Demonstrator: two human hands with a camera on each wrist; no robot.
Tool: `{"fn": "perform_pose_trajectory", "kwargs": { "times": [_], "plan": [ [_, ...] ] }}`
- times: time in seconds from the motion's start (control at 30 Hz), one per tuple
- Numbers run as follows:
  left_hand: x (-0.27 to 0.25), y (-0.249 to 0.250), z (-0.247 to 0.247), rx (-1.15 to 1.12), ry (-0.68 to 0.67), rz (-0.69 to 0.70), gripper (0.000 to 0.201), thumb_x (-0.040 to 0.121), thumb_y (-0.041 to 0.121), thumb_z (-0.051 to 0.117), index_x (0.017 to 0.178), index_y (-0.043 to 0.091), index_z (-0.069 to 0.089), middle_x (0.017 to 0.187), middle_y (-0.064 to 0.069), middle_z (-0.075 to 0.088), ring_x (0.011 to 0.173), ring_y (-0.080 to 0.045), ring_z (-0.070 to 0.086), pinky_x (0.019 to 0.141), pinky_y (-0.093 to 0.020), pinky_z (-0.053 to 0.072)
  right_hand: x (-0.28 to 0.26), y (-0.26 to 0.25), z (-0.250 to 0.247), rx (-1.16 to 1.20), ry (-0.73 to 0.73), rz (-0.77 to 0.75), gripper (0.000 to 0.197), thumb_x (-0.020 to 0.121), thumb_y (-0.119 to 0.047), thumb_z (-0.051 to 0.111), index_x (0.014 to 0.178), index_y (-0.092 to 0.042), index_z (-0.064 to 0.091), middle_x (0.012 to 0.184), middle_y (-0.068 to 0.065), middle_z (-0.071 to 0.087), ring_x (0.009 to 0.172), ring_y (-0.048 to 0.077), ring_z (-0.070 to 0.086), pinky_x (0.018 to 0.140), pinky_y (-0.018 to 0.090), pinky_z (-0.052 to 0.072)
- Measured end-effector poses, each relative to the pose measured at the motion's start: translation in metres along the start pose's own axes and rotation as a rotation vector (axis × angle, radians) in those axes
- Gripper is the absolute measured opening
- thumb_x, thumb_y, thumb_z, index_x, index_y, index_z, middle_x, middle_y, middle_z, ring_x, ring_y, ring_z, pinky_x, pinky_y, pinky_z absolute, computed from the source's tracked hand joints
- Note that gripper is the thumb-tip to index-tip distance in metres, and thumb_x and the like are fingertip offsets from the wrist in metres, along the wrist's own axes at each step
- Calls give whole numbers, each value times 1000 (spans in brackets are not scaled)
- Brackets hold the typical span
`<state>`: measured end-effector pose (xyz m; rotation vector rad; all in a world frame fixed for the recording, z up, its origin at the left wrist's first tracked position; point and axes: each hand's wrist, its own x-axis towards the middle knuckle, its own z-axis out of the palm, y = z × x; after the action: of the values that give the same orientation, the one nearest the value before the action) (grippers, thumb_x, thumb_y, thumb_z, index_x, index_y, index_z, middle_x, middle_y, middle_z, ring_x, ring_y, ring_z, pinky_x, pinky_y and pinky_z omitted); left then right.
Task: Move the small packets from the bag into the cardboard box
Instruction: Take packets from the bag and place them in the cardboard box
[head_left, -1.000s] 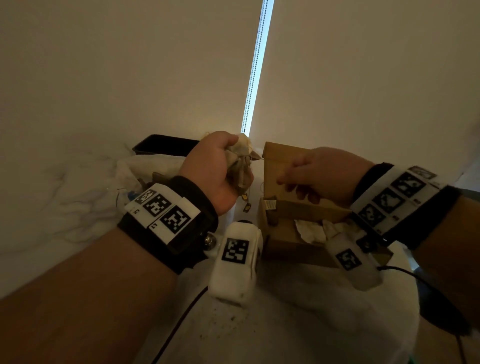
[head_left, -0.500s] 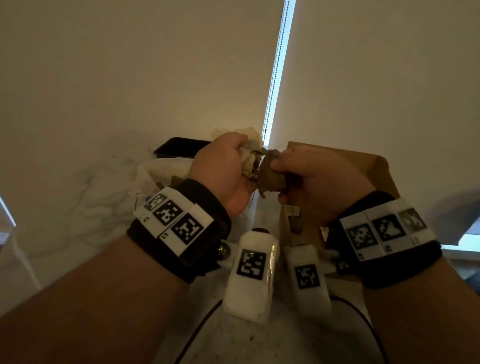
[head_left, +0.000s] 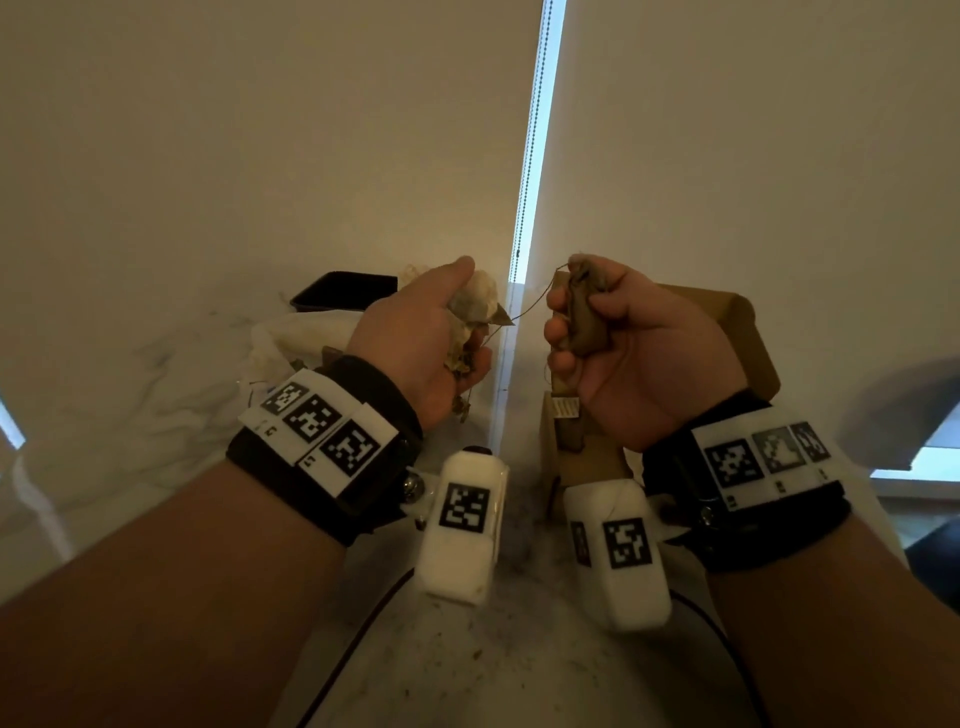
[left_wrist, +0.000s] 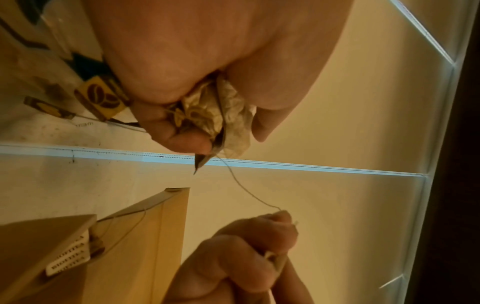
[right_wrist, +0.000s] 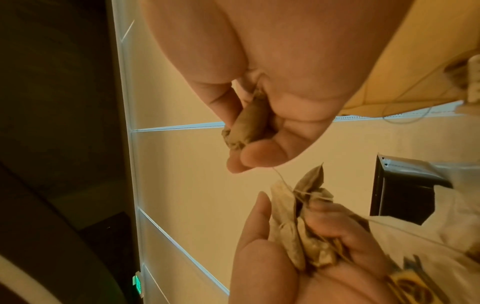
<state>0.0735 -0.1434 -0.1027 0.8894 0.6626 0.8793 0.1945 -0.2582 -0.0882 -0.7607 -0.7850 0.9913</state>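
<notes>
My left hand (head_left: 415, 332) grips a bunch of pale tea-bag packets (head_left: 470, 312) (left_wrist: 221, 111) (right_wrist: 298, 226) raised above the table. My right hand (head_left: 618, 332) holds one brown packet (head_left: 584, 317) (right_wrist: 246, 125) in curled fingers, a short way to the right. A thin string (head_left: 530, 306) (left_wrist: 246, 189) runs between the two hands. The cardboard box (head_left: 727, 322) (left_wrist: 116, 236) stands behind and below my right hand, a labelled tag (head_left: 565, 407) hanging over its near wall. The white bag (head_left: 291, 338) lies on the table behind my left wrist.
A dark tray (head_left: 343, 291) sits at the back left against the wall. A yellow coffee-bean sachet (left_wrist: 101, 98) lies by the bag. The marble table (head_left: 130, 374) runs under both arms, and a bright window gap (head_left: 535, 135) splits the blinds ahead.
My right hand came over from the box to the bunch, took one brown packet, and has now pulled away to the right, stretching a string between the hands.
</notes>
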Motion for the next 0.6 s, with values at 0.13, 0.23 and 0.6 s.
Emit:
{"fn": "perform_pose_trajectory", "kwargs": {
  "times": [0.13, 0.23, 0.6],
  "plan": [
    [-1, 0, 0, 114, -5, 45, 52, 82, 40, 79, 123, 10, 65, 103, -10, 67, 60, -10, 58, 43, -21, 44, -2, -4, 0, 43, -11, -11, 26, 92, -9, 31, 100, -12, 56, 78, 7, 60, 61, 19, 56, 50, 24, 43],
    [0, 1, 0, 111, 1, 40, 45, 84, 36, 78, 119, 9, 67, 92, -6, 65, 53, -8, 58, 43, -21, 45, -3, -7, -1, 89, -11, -68, 23, 89, -10, 34, 94, -13, 56, 72, 5, 61, 57, 16, 55, 49, 22, 41],
    [-11, 1, 4, 220, -124, 62, 16, 97, 19, 61, 111, 18, 68, 85, -6, 65, 52, -7, 58, 46, -22, 49, -5, -10, -3, 197, -66, -145, 18, 77, -12, 41, 88, -16, 55, 71, 2, 63, 57, 14, 56, 51, 22, 44]
  ]
}}
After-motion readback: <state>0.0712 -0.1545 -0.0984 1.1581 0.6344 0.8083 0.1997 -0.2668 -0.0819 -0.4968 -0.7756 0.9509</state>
